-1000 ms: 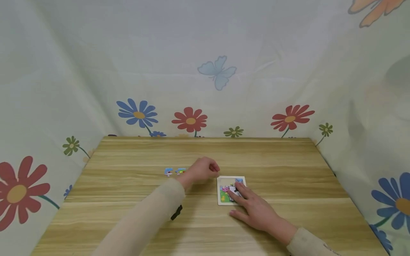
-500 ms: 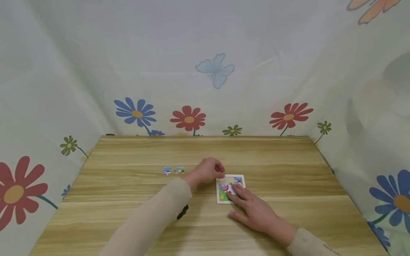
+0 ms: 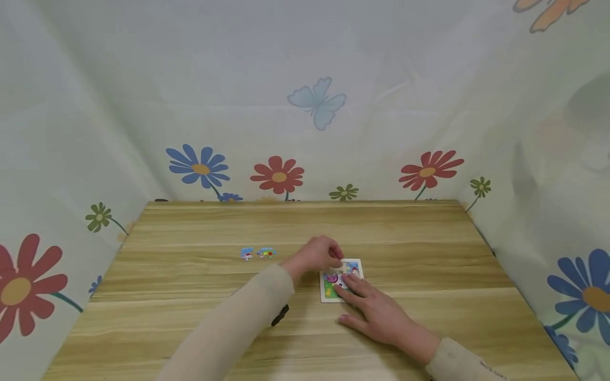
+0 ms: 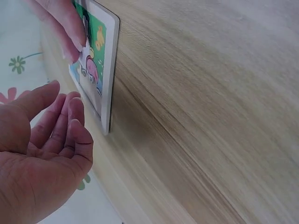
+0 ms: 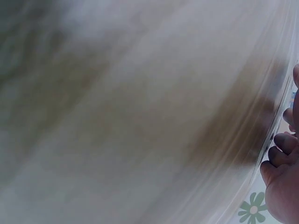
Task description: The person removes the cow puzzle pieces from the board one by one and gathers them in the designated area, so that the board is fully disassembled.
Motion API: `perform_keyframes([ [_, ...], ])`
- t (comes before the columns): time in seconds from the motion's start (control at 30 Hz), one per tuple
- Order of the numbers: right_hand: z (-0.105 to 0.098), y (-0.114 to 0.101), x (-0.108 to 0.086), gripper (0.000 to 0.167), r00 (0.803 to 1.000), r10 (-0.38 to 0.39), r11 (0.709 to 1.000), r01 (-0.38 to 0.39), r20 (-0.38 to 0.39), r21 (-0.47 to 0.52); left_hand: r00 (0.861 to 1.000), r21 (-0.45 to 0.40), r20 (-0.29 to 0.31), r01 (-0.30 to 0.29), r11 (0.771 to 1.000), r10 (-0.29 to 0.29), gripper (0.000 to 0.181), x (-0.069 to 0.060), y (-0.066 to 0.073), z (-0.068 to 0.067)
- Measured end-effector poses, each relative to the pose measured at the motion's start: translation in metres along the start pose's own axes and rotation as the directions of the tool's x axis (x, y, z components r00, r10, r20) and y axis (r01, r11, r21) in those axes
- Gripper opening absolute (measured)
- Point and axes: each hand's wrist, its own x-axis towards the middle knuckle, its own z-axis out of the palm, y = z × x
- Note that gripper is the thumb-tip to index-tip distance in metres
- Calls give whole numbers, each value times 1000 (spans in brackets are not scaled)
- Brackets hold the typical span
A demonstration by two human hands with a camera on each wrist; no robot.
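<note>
Our right hand (image 3: 380, 311) rests straight-fingered on the puzzle (image 3: 329, 292). Whether our curled left hand (image 3: 318, 254) holds anything, we cannot tell

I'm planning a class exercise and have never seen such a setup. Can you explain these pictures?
There is no machine here: a person works bare-handed. The wide picture comes from a camera worn on the head, the other two from one on each wrist. On the table lies a puzzle, with two loose pieces off to its left. The right hand rests on the puzzle; the left hand is partly curled at the puzzle's far edge. I cannot tell whether it holds anything.
</note>
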Motion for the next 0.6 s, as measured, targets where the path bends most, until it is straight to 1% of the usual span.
perform_keyframes([
  [0.17, 1, -1, 0, 69, 1000, -27, 1000, 27, 6, 2, 1000, 46, 12, -25, 999, 24, 7, 2, 7, 4],
  [0.3, 2, 0, 0, 70, 999, -34, 999, 34, 2, -5, 999, 54, 27, -24, 998, 23, 5, 2, 10, 6],
  [0.6, 5, 3, 0, 72, 999, -51, 999, 51, -9, -8, 998, 68, 55, -26, 997, 22, 6, 8, 7, 13],
])
